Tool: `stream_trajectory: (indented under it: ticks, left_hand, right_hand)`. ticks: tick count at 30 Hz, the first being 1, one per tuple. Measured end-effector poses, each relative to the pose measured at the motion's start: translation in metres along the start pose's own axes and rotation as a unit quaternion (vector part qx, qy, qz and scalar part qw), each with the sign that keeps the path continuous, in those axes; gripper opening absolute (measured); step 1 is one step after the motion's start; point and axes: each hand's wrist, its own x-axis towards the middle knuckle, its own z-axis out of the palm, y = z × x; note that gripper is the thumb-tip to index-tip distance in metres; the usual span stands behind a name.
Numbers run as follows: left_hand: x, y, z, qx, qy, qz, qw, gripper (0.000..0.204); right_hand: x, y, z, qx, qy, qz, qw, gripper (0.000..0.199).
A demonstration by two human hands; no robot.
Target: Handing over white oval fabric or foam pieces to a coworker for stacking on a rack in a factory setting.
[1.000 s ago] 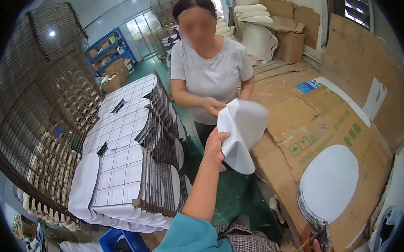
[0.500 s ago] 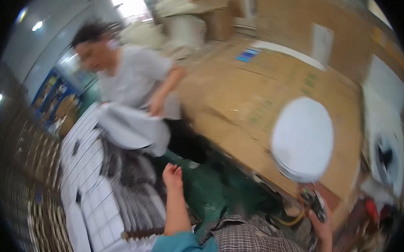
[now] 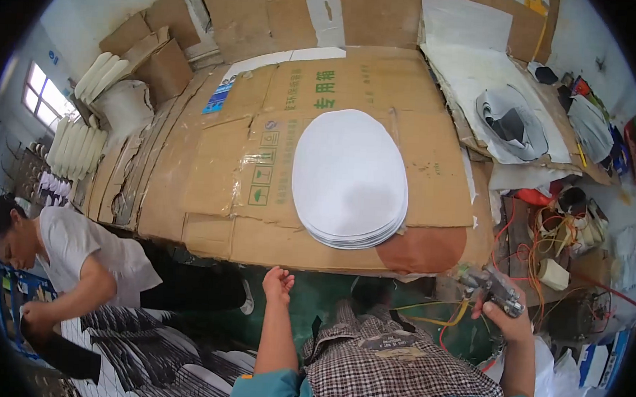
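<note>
My right hand (image 3: 507, 320) is wrapped around a metal spray gun (image 3: 496, 290) beside the table's near right corner. A yellow hose (image 3: 445, 320) hangs close to the gun. My left hand (image 3: 278, 285) is just off the table's front edge, its fingers curled in, with nothing visible in them. On the cardboard-covered table (image 3: 208, 232) lies a neat stack of white oval sheets (image 3: 348, 175), close to the front edge. A reddish-brown stained patch (image 3: 423, 250) shows on the cardboard beside the stack.
At the left a co-worker (image 3: 88, 258) bends over a rack (image 3: 159, 355) of dark, ridged pieces, holding a dark sheet. Pale cushion-like pieces (image 3: 76, 146) stand at the far left. Right of the table are a side bench (image 3: 475, 81) with a curled white sheet and tangled orange cords (image 3: 533, 282).
My view has swung right, so the table now fills the middle. The co-worker holds a dark sheet instead of a light one. The spray gun stays in my right hand.
</note>
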Motion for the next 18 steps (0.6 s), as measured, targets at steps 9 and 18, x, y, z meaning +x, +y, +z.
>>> stream_trajectory:
  ticks: [9,18]
  left_hand:
    - [0.005,-0.014,0.0,0.022,0.035,-0.026,0.999,0.034]
    - [0.013,-0.026,-0.013,0.005,0.046,-0.041,0.998,0.033]
  right_hand:
    - [-0.009,-0.02,-0.014,-0.056,0.115,-0.035,0.991,0.056]
    - [-0.012,-0.024,-0.001,-0.039,0.09,-0.043,0.994,0.057]
